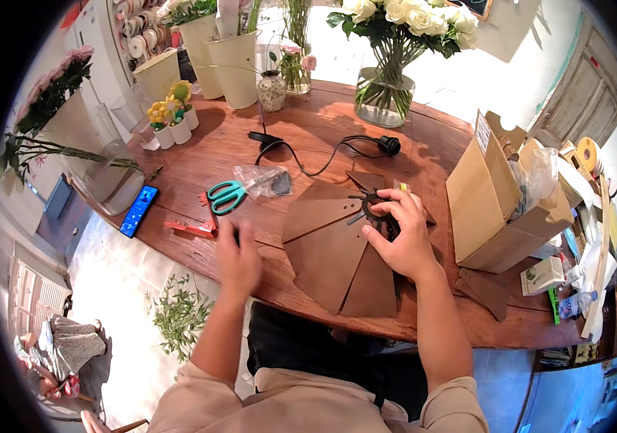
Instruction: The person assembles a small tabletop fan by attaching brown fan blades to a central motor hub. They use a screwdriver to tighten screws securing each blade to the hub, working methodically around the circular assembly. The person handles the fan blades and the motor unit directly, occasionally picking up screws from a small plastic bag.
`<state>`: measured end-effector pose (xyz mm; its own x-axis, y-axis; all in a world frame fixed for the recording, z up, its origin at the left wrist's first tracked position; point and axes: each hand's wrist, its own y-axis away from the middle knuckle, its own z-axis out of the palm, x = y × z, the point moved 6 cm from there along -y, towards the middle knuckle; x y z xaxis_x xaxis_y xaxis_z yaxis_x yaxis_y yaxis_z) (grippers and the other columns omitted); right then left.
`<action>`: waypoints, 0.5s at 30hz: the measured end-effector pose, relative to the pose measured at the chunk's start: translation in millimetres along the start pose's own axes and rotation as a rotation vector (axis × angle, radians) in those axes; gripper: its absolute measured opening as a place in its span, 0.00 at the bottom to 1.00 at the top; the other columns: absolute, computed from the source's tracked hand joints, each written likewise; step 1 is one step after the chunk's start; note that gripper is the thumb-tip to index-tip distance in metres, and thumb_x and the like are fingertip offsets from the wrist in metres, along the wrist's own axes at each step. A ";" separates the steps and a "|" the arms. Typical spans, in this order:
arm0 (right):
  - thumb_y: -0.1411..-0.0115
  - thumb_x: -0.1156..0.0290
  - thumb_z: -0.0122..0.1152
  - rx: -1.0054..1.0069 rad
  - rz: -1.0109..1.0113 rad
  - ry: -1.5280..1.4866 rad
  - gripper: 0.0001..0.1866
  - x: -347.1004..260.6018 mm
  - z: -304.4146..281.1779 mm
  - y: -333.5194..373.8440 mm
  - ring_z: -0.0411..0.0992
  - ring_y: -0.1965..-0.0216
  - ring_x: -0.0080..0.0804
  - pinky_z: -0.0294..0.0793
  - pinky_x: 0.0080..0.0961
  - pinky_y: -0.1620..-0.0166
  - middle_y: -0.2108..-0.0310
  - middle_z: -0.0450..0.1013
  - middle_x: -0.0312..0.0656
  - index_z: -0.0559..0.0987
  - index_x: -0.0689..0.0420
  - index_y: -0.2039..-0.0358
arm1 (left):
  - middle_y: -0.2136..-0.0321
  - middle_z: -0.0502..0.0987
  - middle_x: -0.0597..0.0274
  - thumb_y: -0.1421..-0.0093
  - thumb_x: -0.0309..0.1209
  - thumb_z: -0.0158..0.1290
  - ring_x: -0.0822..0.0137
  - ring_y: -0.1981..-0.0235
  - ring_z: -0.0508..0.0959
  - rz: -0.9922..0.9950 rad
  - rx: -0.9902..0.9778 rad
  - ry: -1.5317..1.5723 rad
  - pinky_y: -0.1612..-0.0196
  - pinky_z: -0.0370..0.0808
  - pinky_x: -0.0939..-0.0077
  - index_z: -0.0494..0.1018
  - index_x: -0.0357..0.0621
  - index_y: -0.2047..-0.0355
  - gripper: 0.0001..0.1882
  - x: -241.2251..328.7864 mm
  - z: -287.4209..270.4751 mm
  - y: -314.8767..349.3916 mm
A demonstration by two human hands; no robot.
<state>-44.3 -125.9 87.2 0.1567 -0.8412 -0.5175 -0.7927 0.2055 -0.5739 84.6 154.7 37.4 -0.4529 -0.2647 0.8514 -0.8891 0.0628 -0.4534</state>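
My right hand (406, 234) has its thumb and fingers closed on a black slotted ring (375, 207). Around that ring several flat brown panels (323, 249) spread like fan blades on the table; some have small holes at their narrow ends. The fingers partly cover the ring. My left hand (238, 256) hovers by the table's near edge, left of the panels, its fingers smeared by motion. Just beyond it lie a red tool (196, 227), scissors with teal handles (226, 196) and a clear plastic bag (269, 180) with small dark pieces inside.
A black cord (308, 173) with a round black fitting (390, 146) crosses the wooden table (308, 115). An open cardboard box (492, 209) stands right, a loose brown panel (483, 292) nearer. A lit phone (138, 211) lies left. Flower vases (384, 97) and buckets (232, 68) line the back.
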 end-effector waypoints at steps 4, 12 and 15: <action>0.50 0.65 0.72 -0.005 -0.013 0.041 0.16 -2.3 0.3 1.6 0.63 0.40 0.44 0.58 0.43 0.38 0.47 0.71 0.40 0.80 0.57 0.62 | 0.80 0.71 0.58 0.34 0.35 0.54 0.67 0.77 0.69 -0.003 0.035 -0.088 0.70 0.68 0.67 0.69 0.34 0.72 0.15 -33.5 -0.6 -84.4; 0.49 0.64 0.73 0.033 -0.049 0.035 0.17 -8.7 -2.6 2.0 0.64 0.41 0.44 0.59 0.43 0.38 0.48 0.71 0.41 0.80 0.57 0.62 | 0.74 0.81 0.56 0.44 0.28 0.59 0.67 0.73 0.79 -0.210 -0.133 -0.154 0.66 0.75 0.72 0.80 0.34 0.62 0.11 -90.8 21.7 -127.8; 0.49 0.63 0.73 0.043 -0.040 0.034 0.17 -8.1 -4.8 2.5 0.64 0.41 0.44 0.59 0.43 0.38 0.48 0.72 0.42 0.80 0.57 0.62 | 0.72 0.81 0.58 0.45 0.27 0.61 0.70 0.74 0.78 -0.193 -0.014 -0.302 0.66 0.75 0.74 0.80 0.33 0.61 0.12 -93.0 17.7 -126.9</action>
<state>-50.4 -121.0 93.1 0.1666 -0.8657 -0.4721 -0.7599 0.1924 -0.6210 240.7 154.3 11.1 -0.2385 -0.5452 0.8037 -0.9581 -0.0029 -0.2864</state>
